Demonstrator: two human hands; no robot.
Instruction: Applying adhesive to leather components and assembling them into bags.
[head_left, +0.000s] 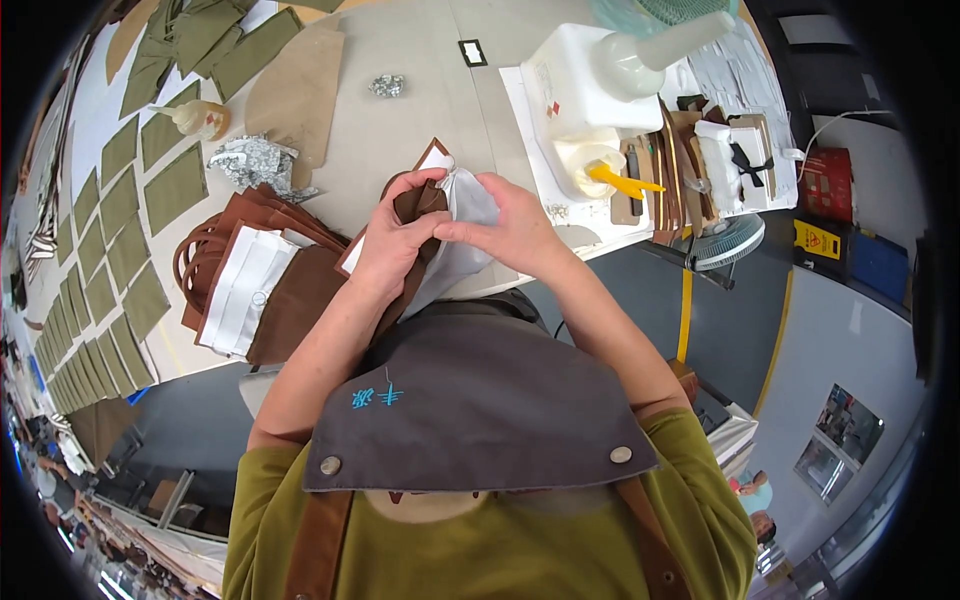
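At the table's near edge, both hands hold a brown leather piece (420, 203) with a pale grey-white lining (472, 205). My left hand (388, 238) grips the folded brown side, thumb and fingers closed on it. My right hand (515, 228) is closed on the pale lining, its thumb meeting the left thumb's side. The lower part of the piece hangs toward my dark apron (490, 400), partly behind my left forearm. Just left of my left hand lies a stack of brown leather bag pieces (285, 320) with handles and white backing.
Olive fabric pieces (175, 190) cover the table's left side. Beside them are a glue bottle (203, 120) and crumpled foil-like wrap (258, 163). At right stand a white jug (590, 80), a tub with a yellow brush (590, 170), tools and a small fan (728, 242).
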